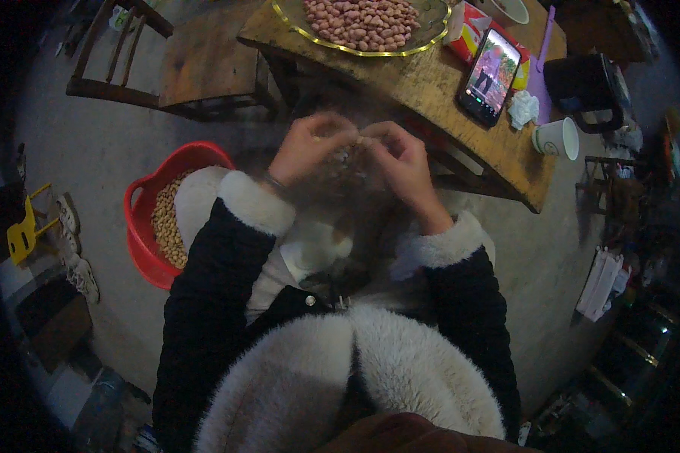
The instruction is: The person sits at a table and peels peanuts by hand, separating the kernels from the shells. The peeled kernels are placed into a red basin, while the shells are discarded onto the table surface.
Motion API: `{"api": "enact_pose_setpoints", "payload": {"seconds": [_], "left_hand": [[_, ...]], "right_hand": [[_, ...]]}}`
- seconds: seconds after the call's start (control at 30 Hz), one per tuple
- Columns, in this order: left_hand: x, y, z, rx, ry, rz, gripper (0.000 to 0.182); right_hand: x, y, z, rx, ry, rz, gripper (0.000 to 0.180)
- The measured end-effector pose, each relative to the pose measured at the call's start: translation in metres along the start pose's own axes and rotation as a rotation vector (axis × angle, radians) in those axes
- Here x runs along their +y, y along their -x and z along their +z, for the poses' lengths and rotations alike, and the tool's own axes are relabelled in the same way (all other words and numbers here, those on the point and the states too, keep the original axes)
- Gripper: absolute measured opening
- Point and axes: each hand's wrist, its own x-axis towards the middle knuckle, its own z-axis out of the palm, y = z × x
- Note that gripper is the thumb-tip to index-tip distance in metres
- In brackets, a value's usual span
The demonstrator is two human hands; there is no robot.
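Observation:
My left hand point(315, 146) and my right hand point(402, 161) meet at their fingertips in front of me, pinching a small pale piece, likely a peanut in its shell point(361, 140), between them. Below my hands lies a dark, blurred area with pale bits whose container I cannot make out. At my left stands a red plastic basket point(141, 249) holding unshelled peanuts point(170, 226), partly covered by my sleeve and a pale rounded thing. Shelled pinkish peanuts point(362, 25) fill a gold-rimmed glass dish point(430, 42) on the table ahead.
The wooden table point(408, 85) bears a smartphone point(490, 76) showing a picture, crumpled tissue point(524, 109), a paper cup point(556, 139), a red packet point(466, 28) and a dark jug point(583, 88). A wooden chair point(209, 62) stands at the front left. Shoes point(81, 274) and a yellow stool point(22, 231) are far left.

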Motion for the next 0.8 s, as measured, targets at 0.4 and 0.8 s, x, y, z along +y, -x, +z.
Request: {"api": "enact_pose_setpoints", "payload": {"seconds": [0.4,0.8], "left_hand": [[0.012,0.006,0.003,-0.138,0.329,-0.232,0.021],[0.015,0.008,0.007,-0.089,0.517,-0.330,0.016]], "right_hand": [[0.002,-0.001,0.002,0.056,0.225,-0.246,0.018],[-0.010,0.005,0.002,-0.047,0.267,-0.171,0.026]]}}
